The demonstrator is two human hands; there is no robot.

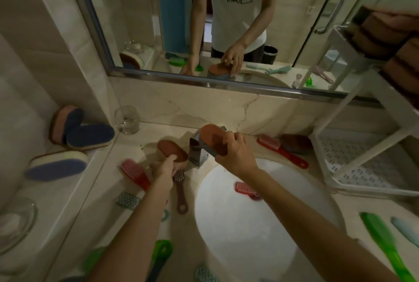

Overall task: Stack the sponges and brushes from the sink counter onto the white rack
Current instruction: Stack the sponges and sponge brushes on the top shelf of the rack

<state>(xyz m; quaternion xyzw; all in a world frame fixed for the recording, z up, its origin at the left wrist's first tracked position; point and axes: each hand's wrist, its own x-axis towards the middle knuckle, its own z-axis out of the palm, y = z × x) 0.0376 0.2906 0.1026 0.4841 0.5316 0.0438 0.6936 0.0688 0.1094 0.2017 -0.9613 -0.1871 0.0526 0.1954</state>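
Note:
My right hand grips a brown oval sponge held up over the faucet. My left hand holds a second brown sponge lying on the counter left of the faucet. The white rack stands at the right; its top shelf carries several brown sponges, its lower perforated shelf is bare. Red brushes lie on the counter, and another red brush lies in the sink basin.
Blue oval sponges sit on the left ledge beside a glass mug. A maroon brush, a grey brush head, green brushes and a brown sponge lie around the sink. A mirror covers the back wall.

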